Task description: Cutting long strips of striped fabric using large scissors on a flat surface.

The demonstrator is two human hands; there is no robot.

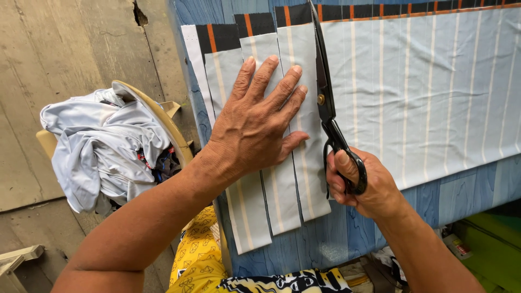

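Note:
My left hand (259, 120) lies flat, fingers spread, on several cut strips of pale blue striped fabric (255, 214). My right hand (364, 184) grips the handles of large black scissors (324, 92), whose closed blades run along the cut edge of the wide piece of striped fabric (429, 92), right of the strips. The fabric has a black and orange border along its far edge. All of it lies on a blue wood-grain table (347, 233).
A chair (163, 122) at the left holds a heap of light grey-blue cloth (100, 146). Worn wooden floorboards (59, 49) lie beyond it. My yellow patterned clothing (195, 255) shows below the table edge. Green items (488, 244) sit at lower right.

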